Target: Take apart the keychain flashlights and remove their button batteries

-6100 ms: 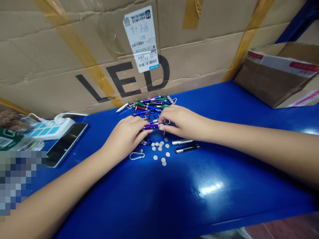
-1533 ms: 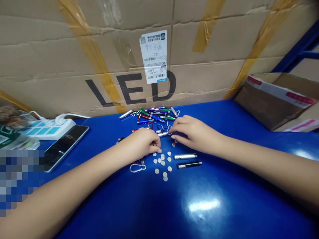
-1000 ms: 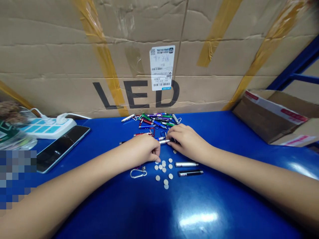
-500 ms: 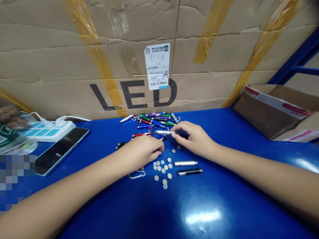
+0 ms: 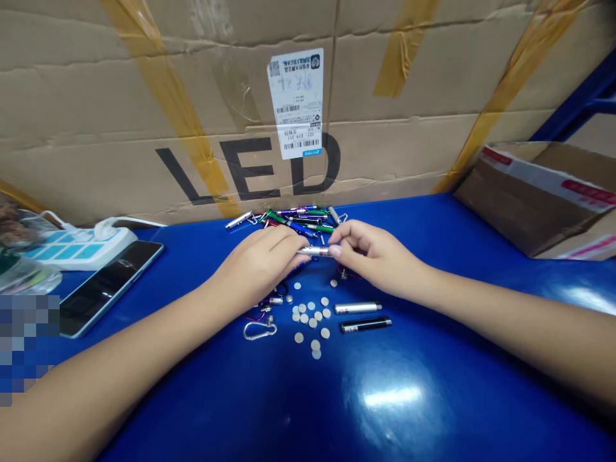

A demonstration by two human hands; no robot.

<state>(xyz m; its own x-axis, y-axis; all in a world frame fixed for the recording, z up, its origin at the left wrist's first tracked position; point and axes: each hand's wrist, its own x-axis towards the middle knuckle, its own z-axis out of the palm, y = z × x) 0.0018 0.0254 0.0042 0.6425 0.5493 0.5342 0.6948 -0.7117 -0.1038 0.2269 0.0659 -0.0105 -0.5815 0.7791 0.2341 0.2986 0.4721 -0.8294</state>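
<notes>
Both my hands hold one small silver keychain flashlight [image 5: 315,251] just above the blue table [image 5: 385,398]. My left hand [image 5: 257,263] pinches its left end, my right hand [image 5: 373,253] pinches its right end. Below them lie several round button cells [image 5: 310,317], a silver flashlight [image 5: 357,308] and a black one [image 5: 366,325]. A silver carabiner clip [image 5: 260,330] and a small end cap [image 5: 275,300] lie under my left wrist. A heap of coloured keychain flashlights [image 5: 296,218] sits behind my hands.
A big cardboard box marked LED [image 5: 250,170] walls off the back. An open carton [image 5: 539,192] stands at the right. At the left lie a phone [image 5: 103,289] and a white power strip [image 5: 72,247].
My left hand rose from the button cells and took the left end of the silver flashlight that my right hand was holding. A small end cap now shows near the carabiner.
</notes>
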